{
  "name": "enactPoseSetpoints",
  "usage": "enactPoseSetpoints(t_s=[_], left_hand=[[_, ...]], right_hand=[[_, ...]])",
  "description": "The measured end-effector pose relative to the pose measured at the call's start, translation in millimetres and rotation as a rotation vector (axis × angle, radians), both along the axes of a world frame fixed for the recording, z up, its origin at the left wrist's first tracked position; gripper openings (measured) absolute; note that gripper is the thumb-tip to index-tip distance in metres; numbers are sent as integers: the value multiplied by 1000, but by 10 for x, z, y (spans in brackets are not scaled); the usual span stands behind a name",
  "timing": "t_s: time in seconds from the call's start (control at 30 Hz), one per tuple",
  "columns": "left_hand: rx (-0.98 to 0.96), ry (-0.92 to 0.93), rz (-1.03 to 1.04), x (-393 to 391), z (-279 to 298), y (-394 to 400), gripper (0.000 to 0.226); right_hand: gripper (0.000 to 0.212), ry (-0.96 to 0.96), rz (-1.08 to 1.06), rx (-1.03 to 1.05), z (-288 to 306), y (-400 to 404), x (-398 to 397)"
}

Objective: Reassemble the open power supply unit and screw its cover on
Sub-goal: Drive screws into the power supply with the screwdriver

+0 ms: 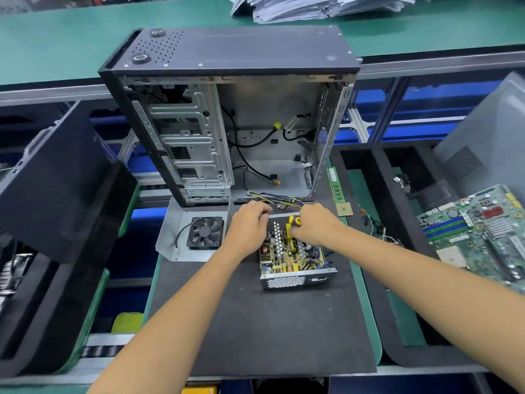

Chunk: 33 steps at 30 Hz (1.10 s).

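Hands worked at the far end of the open power supply unit (294,257), which sat on the black mat (255,322) before the gutted computer case (227,123). The right hand (315,226) gripped a yellow-handled screwdriver (294,221); the left hand (248,223) curled over the casing edge (whether it held anything, I couldn't tell). The cover (173,237) with its fan (205,233) lay just left.

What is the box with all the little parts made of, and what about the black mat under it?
The power supply box looks like thin sheet metal, bare and silvery, with punched vent holes and sharp folded edges. The black mat looks like soft foam or rubber: dull, no shine, faintly speckled. Which of the two, the picture cannot settle.
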<state>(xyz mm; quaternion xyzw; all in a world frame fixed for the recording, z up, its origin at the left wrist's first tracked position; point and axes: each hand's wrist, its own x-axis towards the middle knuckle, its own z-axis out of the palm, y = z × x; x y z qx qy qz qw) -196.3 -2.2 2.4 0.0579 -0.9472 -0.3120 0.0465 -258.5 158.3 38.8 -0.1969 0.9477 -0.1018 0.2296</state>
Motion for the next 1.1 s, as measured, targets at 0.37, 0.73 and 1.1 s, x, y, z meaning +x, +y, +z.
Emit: enactPoseSetpoints(t_s=[0.37, 0.73, 1.1], left_hand=[[239, -145, -16, -88, -42, 27, 32], [315, -223, -4, -164, 19, 17, 35], [272, -243, -41, -180, 32, 30, 34]], right_hand=[[25, -81, -167, -31, -136, -92, 25], [26, -10, -281, -131, -146, -98, 60], [30, 57, -258, -142, -252, -144, 144]])
